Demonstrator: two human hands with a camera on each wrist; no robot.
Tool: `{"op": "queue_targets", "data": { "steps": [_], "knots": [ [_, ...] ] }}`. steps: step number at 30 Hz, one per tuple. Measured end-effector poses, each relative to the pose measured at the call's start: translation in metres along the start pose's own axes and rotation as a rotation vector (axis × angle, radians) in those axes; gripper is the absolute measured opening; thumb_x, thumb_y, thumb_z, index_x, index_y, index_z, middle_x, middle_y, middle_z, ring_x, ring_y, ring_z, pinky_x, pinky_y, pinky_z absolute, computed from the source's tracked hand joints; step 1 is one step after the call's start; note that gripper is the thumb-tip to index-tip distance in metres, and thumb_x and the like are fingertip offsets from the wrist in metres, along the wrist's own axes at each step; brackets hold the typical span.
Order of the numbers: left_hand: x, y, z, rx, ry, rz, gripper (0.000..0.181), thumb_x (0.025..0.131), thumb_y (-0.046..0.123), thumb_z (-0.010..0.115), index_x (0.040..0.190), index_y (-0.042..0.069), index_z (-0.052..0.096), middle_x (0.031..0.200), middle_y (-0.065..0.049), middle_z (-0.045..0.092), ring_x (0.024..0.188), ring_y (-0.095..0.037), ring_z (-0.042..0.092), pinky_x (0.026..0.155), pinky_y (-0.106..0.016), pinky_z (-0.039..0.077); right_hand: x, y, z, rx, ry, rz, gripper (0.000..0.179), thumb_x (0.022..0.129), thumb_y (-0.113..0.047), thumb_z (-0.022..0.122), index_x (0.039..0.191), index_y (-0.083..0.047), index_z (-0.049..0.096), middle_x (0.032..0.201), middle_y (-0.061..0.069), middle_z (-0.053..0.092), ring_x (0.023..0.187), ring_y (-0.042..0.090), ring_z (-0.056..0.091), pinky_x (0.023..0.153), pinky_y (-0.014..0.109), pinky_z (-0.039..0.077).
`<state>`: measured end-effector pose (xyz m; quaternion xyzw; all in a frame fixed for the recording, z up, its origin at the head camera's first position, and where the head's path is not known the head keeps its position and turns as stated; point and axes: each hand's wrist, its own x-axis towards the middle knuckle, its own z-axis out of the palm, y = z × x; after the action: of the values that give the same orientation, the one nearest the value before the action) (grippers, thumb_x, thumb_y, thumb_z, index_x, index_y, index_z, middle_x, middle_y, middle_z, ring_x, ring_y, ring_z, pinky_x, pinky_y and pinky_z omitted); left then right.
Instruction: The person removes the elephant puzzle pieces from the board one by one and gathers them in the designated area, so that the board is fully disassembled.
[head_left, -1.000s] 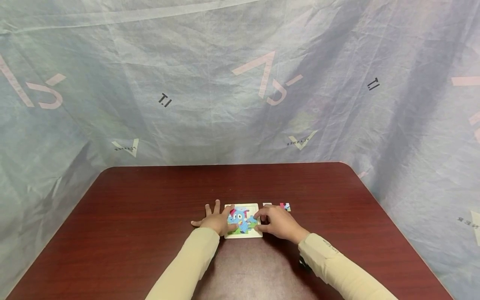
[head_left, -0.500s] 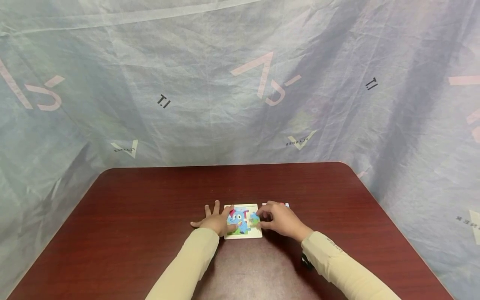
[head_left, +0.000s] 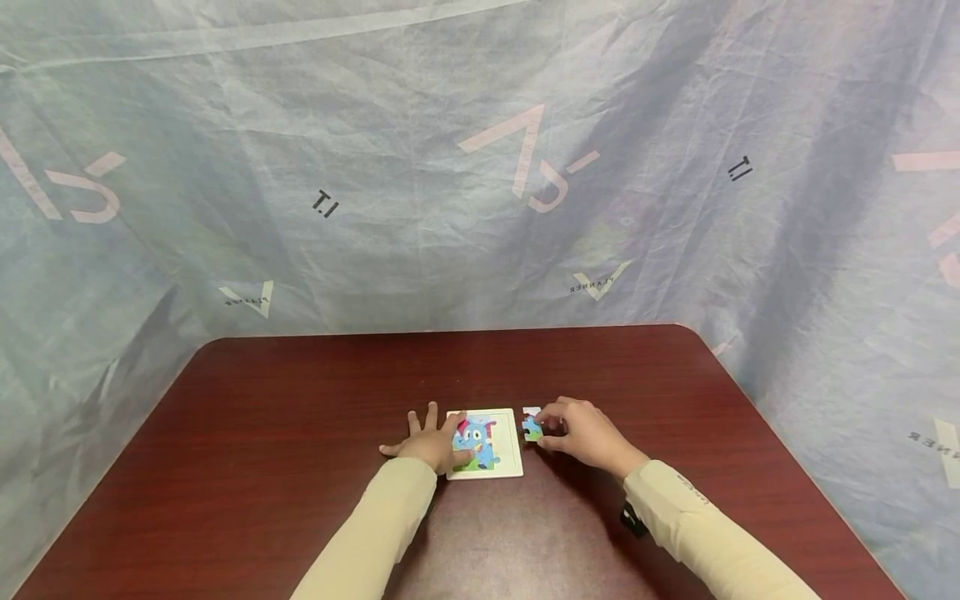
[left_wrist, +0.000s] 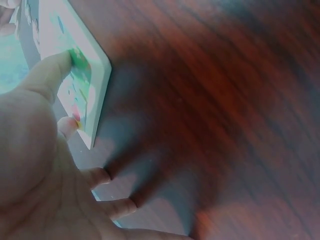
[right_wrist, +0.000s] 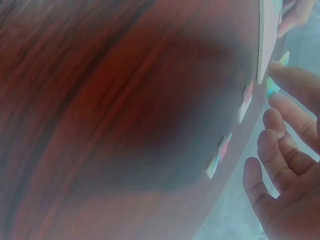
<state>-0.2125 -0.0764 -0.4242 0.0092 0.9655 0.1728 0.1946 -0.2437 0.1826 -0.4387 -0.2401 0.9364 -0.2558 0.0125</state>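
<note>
Through the head camera I see the left hand (head_left: 431, 448) with its fingers spread: thumb and index finger rest on the square cream puzzle tray (head_left: 519, 460), the others on the dark red wood-grain tabletop (head_left: 337, 400). Under and beside that thumb sits the partly assembled blue cartoon picture (head_left: 476, 435), and between it and the right fingers I see a bare strip of tray. The right hand (head_left: 596, 437) pinches a small blue-and-green jigsaw piece (head_left: 532, 432) between thumb and fingertips, just outside the tray's right rim.

From the right wrist I make out two loose pieces: a thin red-and-white one (right_wrist: 245, 102), near those fingertips, and a multicoloured one (right_wrist: 219, 156) farther off.

My worry is the shallow grip: the flat piece could slip or twist if the fingertips catch the rim. A careless sweep of the curled fingers might also scatter the loose pieces, and the tray could slide if the left thumb eased off.
</note>
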Motion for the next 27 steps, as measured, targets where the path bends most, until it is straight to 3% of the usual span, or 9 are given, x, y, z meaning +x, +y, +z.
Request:
{"op": "queue_targets", "data": {
  "steps": [12,27],
  "knots": [
    [-0.001,0.001,0.0,0.004,0.001,-0.001,0.072,0.098,0.044,0.066,0.16,0.027,0.034,0.169,-0.016,0.011,0.153,-0.046,0.005,0.096,-0.087,0.022,-0.007,0.02,-0.013,-0.004,0.04,0.04,0.021,0.085,-0.013,0.083,0.105,-0.012,0.076,0.085,-0.004,0.06,0.075,0.013,0.055,0.066,0.032,0.046],
    [0.001,0.0,0.002,0.019,0.008,0.001,0.071,0.098,0.045,0.065,0.16,0.027,0.034,0.169,-0.016,0.012,0.153,-0.046,0.006,0.094,-0.087,0.024,-0.013,0.043,-0.031,-0.03,0.032,0.094,0.023,0.087,-0.011,0.081,0.11,-0.009,0.075,0.085,-0.003,0.057,0.073,0.015,0.049,0.064,0.034,0.043]
  ]
}}
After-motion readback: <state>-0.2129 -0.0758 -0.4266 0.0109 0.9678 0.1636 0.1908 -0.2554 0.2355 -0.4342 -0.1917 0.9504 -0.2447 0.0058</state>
